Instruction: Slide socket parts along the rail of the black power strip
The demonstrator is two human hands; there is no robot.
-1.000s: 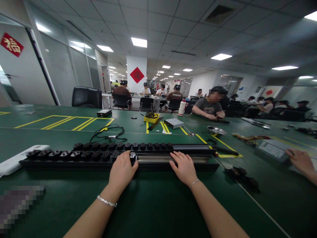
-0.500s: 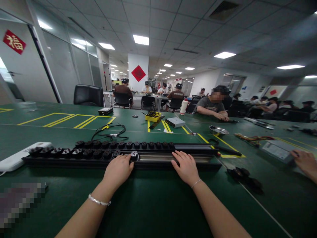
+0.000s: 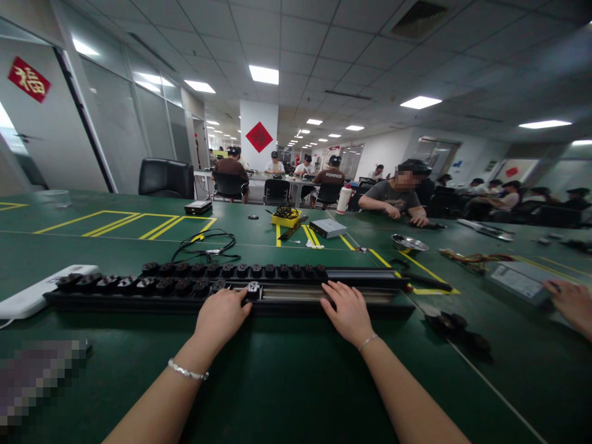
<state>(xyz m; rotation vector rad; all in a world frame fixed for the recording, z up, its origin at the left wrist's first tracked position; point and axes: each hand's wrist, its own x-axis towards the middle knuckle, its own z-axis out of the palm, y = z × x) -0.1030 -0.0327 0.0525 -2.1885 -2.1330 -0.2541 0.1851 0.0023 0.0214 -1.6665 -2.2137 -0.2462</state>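
Observation:
A long black rail (image 3: 139, 302) lies across the green table, with a row of small dark modules along its left part. My left hand (image 3: 222, 317) rests on this rail, its thumb and fingers around a small module with a pale top (image 3: 253, 290) at the right end of the row. Over the bare metallic channel (image 3: 291, 295), my right hand (image 3: 346, 311) lies on the front rail with its fingers apart. Behind it runs a second black rail (image 3: 361, 272), also carrying a row of modules on its left.
A white power strip (image 3: 69, 280) is at the left. Black parts (image 3: 457, 333) and a grey metal box (image 3: 520, 280) lie at the right, where another person's hand (image 3: 571, 302) touches the box. Cables (image 3: 206, 246) and a yellow tray (image 3: 285, 217) stand behind.
My hands have stayed nearly where they were on the front rail. Across the table, the seated person's hands have moved apart. The view has shifted very slightly.

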